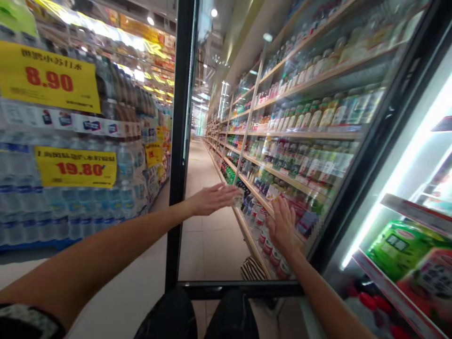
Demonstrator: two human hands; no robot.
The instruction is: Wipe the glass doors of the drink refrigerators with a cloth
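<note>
A tall glass fridge door with a black frame (179, 141) stands swung open in front of me. Its pane mirrors long shelves of bottled drinks. My left hand (215, 198) reaches forward, fingers stretched flat and together, at the middle of the pane, holding nothing. My right hand (282, 226) lies flat with its palm against the glass, lower and to the right, fingers spread and empty. Both forearms are bare.
The lit fridge interior on the right has a shelf (406, 207) and green packets (399, 249) below it. On the left are stacked water bottles (88, 202) under yellow price signs (47, 77). Pale tiled floor (212, 245) runs ahead. My dark-clad knees (197, 315) show at the bottom.
</note>
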